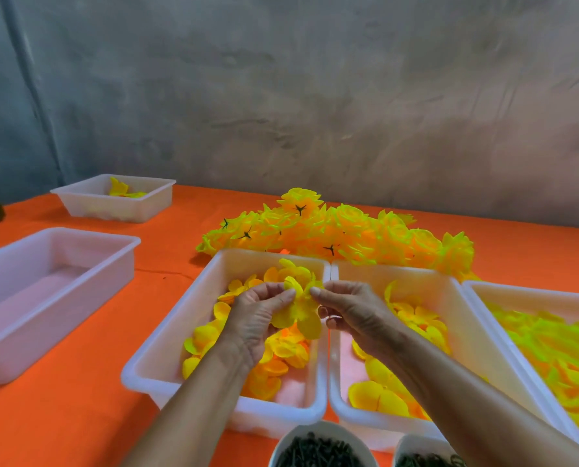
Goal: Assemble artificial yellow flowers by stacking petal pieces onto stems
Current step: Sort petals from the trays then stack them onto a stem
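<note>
- Left hand (259, 313) and right hand (350, 308) both raised over the trays, pinching one yellow petal piece (299, 311) between them; left thumb and fingers curled on its left side, right fingertips nipping its top right edge.
- Petal piece hangs in the air above the seam of the two middle trays, not touching either.
- Left-middle tray (166, 335), white plastic, holds loose yellow petal pieces (210, 335), some orange-tinted.
- Right-middle tray (460, 298) sits touching the left-middle tray side by side; bigger flat yellow petals (379, 397) inside, partly hidden by the right forearm.
- Far-right tray (530, 291) just beside that, packed with yellow-green petal pieces (557, 348); cut off by the frame edge.
- Pile of finished yellow flowers (345, 232) on the bench right behind the middle trays; dark green calyx stars visible on several.
- Empty-looking white tray (62, 264) at left, well apart from the middle trays.
- Small white tray (89, 200) at far left back, a few yellow petals (121, 190) in it.
- Two white bowls at bottom edge: left bowl (294, 433) and right bowl (412, 441), both with dark small stem parts (318, 449); detail too blurred to tell.
- Bench (79, 423) covered in orange cloth; grey wall (315, 96) behind.
</note>
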Tool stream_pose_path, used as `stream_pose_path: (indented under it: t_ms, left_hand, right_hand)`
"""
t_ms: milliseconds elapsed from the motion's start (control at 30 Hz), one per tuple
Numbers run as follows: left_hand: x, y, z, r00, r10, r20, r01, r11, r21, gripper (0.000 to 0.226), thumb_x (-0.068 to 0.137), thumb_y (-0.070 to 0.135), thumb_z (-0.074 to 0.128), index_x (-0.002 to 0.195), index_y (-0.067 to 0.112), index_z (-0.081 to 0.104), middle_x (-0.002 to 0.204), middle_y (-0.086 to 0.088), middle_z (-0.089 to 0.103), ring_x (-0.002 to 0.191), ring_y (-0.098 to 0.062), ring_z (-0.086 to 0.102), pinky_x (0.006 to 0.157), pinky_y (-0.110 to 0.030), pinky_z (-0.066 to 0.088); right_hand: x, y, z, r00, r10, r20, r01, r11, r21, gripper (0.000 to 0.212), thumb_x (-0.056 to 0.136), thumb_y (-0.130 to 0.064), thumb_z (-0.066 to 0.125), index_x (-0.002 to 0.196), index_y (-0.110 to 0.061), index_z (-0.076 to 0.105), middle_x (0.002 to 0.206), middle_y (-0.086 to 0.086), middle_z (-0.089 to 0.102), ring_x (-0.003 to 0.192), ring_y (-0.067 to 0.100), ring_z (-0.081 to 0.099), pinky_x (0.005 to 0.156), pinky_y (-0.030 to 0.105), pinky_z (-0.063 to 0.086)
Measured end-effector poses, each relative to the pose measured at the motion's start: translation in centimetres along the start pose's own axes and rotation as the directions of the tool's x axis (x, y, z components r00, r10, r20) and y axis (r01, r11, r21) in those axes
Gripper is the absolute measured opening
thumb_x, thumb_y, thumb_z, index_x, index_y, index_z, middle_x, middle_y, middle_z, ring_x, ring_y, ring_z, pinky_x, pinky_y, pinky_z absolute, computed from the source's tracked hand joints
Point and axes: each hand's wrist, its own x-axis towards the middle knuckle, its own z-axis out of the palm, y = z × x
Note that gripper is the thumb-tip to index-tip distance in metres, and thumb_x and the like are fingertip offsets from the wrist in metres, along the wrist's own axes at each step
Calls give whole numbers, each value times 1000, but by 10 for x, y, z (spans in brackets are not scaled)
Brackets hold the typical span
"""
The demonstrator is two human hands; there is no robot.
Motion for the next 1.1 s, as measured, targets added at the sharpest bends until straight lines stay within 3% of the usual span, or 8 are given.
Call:
stream_pose_path:
  t_ms: [67, 200, 367, 500, 700, 767, 900, 1100]
  left_hand:
    - [1, -2, 1, 1000, 17, -11, -17, 999, 28, 10, 79, 1, 66, 80, 10, 63, 69, -3, 68, 58, -12, 62, 52, -21, 49]
    - [0, -8, 1, 993, 118, -22, -113, 980, 165, 11, 76, 3, 72, 82, 9, 65, 65, 3, 67, 58, -6, 61, 49, -15, 47]
    - [0, -11, -3, 839, 535, -100, -404, 737, 542, 23, 70, 28, 80, 72, 16, 61, 62, 4, 55, 57, -7, 49, 57, -23, 43]
    - [-8, -11, 7, 962, 273, 3, -236, 827, 510, 44, 67, 56, 67, 62, 13, 60, 50, 2, 59, 39, -9, 44, 38, -14, 30]
    - [-6, -3, 1, 994, -107, 31, 100, 979, 178, 19, 84, 16, 65, 69, 13, 54, 52, 0, 57, 40, -12, 52, 38, -16, 34]
    - [-6, -3, 0, 991, -130, 3, 129, 987, 91, 17, 84, 10, 64, 70, 10, 55, 49, -2, 57, 38, -12, 53, 37, -15, 39]
    - [-2, -3, -2, 988, -118, -99, 114, 993, -44, 14, 84, -6, 59, 74, 3, 59, 47, -3, 58, 38, -11, 55, 37, -15, 44]
    - [4, -10, -7, 957, -28, -290, 40, 999, 34, 17, 80, -11, 60, 70, 3, 59, 41, 1, 55, 33, -5, 50, 35, -12, 41]
  right_hand:
    - [2, 5, -3, 1000, 18, -19, -16, 997, 69, 10, 81, -10, 70, 87, -3, 65, 62, 3, 60, 46, 6, 51, 43, 16, 38]
    - [5, 11, -3, 995, -54, -84, 63, 992, 110, 21, 71, -8, 76, 57, -10, 60, 47, 1, 53, 40, 6, 45, 40, 14, 35]
    - [5, 20, 2, 967, -206, -153, 224, 968, 114, 30, 65, -6, 79, 53, -9, 51, 42, -3, 48, 37, 4, 39, 39, 15, 33]
    - [3, 25, 7, 926, -366, -95, 367, 930, -11, 40, 67, 2, 79, 51, -12, 45, 46, -1, 41, 43, 5, 34, 42, 17, 30]
    - [3, 26, 9, 909, -410, 77, 413, 910, -23, 38, 61, 11, 78, 54, -8, 46, 49, -8, 46, 47, 2, 38, 46, 15, 32]
    - [2, 24, 9, 912, -401, 90, 399, 916, 39, 32, 58, -1, 80, 55, -9, 49, 53, -3, 50, 49, 5, 42, 47, 16, 36]
    - [9, 22, 0, 941, -302, -154, 315, 947, 66, 33, 70, -2, 76, 58, -13, 48, 52, 0, 50, 47, 8, 49, 48, 21, 42]
    - [16, 24, -9, 916, -197, -348, 247, 963, 106, 36, 81, 2, 68, 60, -13, 43, 45, -1, 52, 37, 7, 53, 34, 14, 36]
